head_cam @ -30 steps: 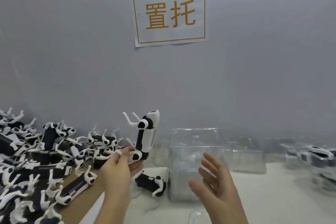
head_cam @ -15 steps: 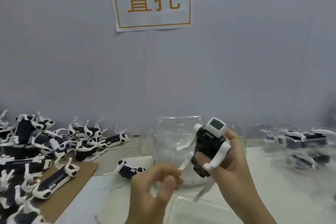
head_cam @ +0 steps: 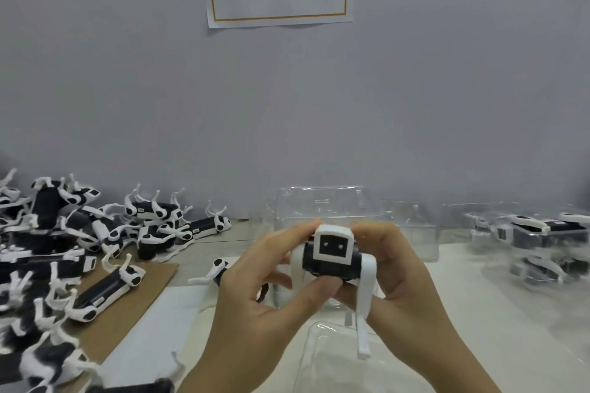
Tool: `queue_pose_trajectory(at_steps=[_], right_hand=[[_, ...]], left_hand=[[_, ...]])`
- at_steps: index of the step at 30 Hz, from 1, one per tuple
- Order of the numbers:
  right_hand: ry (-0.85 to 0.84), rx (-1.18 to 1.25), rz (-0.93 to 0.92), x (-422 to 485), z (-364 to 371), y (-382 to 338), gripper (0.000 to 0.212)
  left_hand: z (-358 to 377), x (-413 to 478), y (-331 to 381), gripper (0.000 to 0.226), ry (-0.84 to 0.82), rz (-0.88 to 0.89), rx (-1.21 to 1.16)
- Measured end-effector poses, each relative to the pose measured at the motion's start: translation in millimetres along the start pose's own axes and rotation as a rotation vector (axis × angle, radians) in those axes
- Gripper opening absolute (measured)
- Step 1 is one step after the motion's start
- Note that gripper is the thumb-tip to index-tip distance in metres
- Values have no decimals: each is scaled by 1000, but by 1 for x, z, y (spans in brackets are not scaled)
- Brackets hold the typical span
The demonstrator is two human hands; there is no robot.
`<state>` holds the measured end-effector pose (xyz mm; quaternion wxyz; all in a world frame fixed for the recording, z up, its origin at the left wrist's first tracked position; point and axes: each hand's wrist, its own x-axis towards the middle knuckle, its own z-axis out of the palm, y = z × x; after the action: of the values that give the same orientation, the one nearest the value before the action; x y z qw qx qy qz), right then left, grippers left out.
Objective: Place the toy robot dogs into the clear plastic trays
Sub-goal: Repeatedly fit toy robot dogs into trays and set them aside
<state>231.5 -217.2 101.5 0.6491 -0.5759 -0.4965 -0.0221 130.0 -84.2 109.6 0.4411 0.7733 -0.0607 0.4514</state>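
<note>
Over the near tray (head_cam: 322, 360), left hand (head_cam: 265, 284) and right hand (head_cam: 405, 277) pinch one dog (head_cam: 332, 247), likely squaring its legs to fit.

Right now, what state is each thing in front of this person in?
held toy dog: off the table, face toward the camera, front legs hanging down.
left hand: grips the held toy dog.
right hand: grips it from the other side.
near tray: below the hands, no dog in it.
pile of dogs: loose and jumbled at the left.
trays at right: hold dogs.
</note>
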Motion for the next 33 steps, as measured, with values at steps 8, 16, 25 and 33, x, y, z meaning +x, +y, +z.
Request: queue_pose_trajectory(at_steps=[8,16,25,33], right_hand=[[40,-56,-64,0,-2,6,48],[159,-983,-511,2,-3,0,37],[274,-849,-307,-3,-8,-23,39],[5,-1008,-285,-9,-27,-16,39]], left_hand=[[0,-2,1,48,24,-18,3],[0,3,-7,40,150,-283,-366],[-14,10,-21,38,107,-313,-793],[5,-3,-34,31,41,-321,-687]])
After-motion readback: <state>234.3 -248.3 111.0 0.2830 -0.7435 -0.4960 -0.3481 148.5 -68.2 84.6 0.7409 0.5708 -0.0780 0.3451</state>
